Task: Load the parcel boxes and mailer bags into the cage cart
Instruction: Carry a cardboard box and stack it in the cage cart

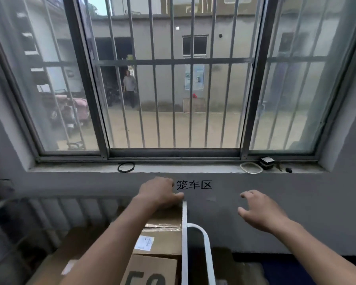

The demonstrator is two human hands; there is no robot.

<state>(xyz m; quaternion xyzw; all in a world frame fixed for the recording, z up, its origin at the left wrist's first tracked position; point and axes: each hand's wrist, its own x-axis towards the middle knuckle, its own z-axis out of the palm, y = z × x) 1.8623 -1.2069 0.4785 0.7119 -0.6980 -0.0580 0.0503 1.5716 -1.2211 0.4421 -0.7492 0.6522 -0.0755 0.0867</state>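
Low in the view, near 6 o'clock, the left hand [160,192] lies on the far top edge of a taped parcel box [162,239]. Its fingers are bent down over that edge in a grip and its thumb points at the white upright of the cage cart [184,227]. The box, which bears a white label, stands inside the cart against this upright. It rests on a printed box [152,270] at 6 o'clock, and a plain brown box [74,247] lies toward 7 o'clock. The right hand [261,210], at 4 o'clock and well apart from the left, hangs in the air before the grey wall [296,192], fingers spread and holding nothing. Above, on the window sill [183,168], a black ring [126,167] lies left of centre and a white dish [251,167] sits toward 3 o'clock.
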